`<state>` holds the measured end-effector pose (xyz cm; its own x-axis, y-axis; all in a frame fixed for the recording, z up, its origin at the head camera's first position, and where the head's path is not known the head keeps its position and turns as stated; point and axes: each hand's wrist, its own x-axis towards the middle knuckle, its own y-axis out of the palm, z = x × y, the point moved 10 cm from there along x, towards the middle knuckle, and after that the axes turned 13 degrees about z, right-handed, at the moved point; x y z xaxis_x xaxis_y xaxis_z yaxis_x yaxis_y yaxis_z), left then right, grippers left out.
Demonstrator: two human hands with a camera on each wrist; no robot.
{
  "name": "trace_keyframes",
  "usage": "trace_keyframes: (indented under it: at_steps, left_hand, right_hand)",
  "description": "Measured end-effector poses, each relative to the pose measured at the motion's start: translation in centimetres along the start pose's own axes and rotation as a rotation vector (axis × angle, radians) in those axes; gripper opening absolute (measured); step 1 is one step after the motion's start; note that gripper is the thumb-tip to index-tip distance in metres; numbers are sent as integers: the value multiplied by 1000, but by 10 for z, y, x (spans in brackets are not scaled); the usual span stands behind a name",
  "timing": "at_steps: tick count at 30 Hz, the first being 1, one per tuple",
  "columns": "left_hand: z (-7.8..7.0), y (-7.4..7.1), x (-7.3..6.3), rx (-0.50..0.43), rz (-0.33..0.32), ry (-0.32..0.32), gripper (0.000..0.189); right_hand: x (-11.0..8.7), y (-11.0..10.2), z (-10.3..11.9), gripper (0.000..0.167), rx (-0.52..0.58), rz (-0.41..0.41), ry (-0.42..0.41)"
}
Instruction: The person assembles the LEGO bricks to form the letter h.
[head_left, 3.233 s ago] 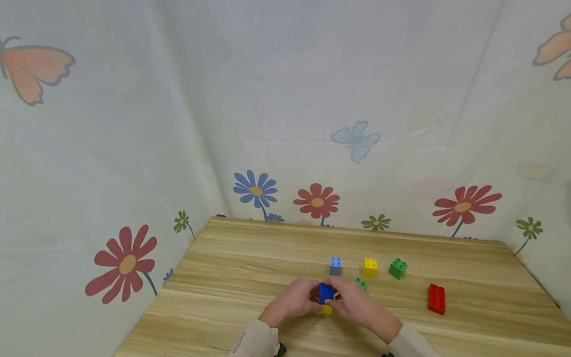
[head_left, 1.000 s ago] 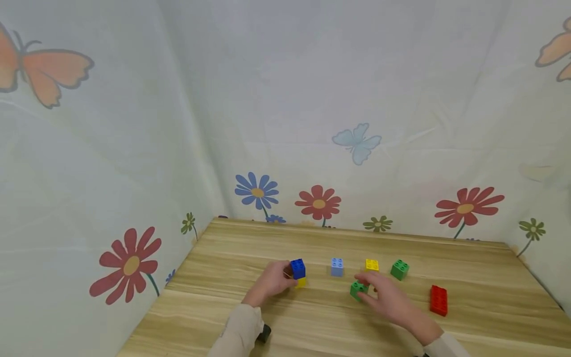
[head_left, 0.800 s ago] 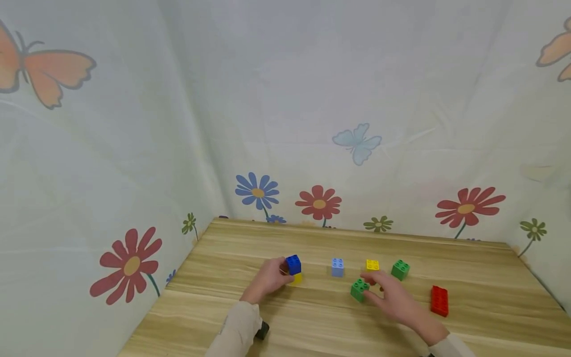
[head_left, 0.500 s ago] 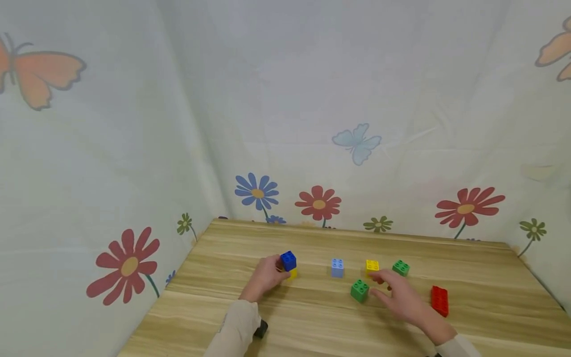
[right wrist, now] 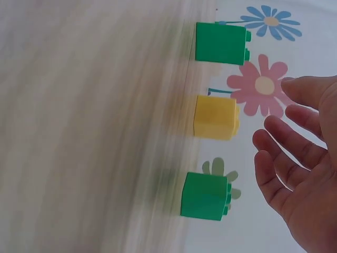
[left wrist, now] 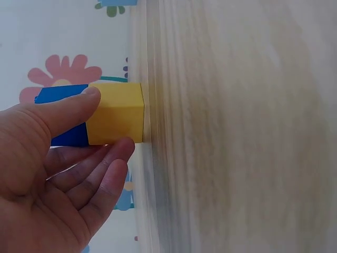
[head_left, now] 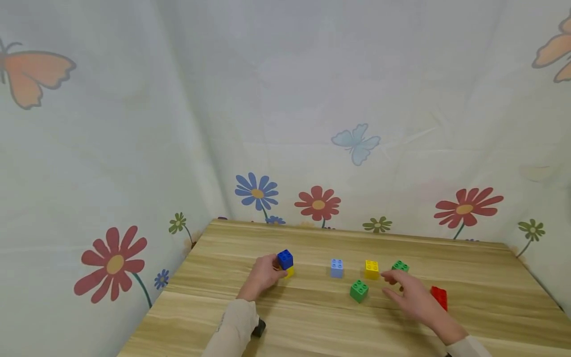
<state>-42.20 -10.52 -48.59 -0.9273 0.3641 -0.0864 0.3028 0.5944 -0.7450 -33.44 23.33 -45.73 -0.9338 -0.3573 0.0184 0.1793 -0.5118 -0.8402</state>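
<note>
A dark blue building block (head_left: 285, 259) sits on top of a yellow block (left wrist: 116, 113), and my left hand (head_left: 264, 273) pinches this stack between thumb and fingers at the left of the table. My right hand (head_left: 412, 296) hovers with spread, relaxed fingers and holds nothing. Closest to its fingertips are a second yellow block (head_left: 371, 269) and a green block (head_left: 400, 266), which it partly covers in the head view. Another green block (head_left: 359, 291) stands left of the right hand, apart from it.
A light blue block (head_left: 336, 268) stands between the stack and the second yellow block. The longer red block (head_left: 439, 297) lies to the right, partly behind the right hand. A flowered curtain (head_left: 285, 124) hangs behind the wooden table (head_left: 312, 322).
Both hands were together at the blue and yellow stack. The left hand has carried it left and away; the right hand reached around the nearer green block, then drew off to the right without it.
</note>
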Motion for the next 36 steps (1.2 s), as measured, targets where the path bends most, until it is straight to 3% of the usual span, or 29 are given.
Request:
trace_keyframes:
  at_steps: [14,19,28,36]
  left_hand:
    - [-3,-5,-16,63,-23,-8,30]
    - [-10,1,-22,93,-6,37,28]
    - [-47,29,-29,110,124,169,25]
    - [-81,58,-26,119,222,194,28]
  right_hand:
    - [-5,-12,-17,32,-20,-50,3]
    - [-4,-19,-25,30,-31,-59,19]
    - [-4,-34,-31,29,-95,-135,-47]
    - [1,-42,-42,35,-99,-121,17]
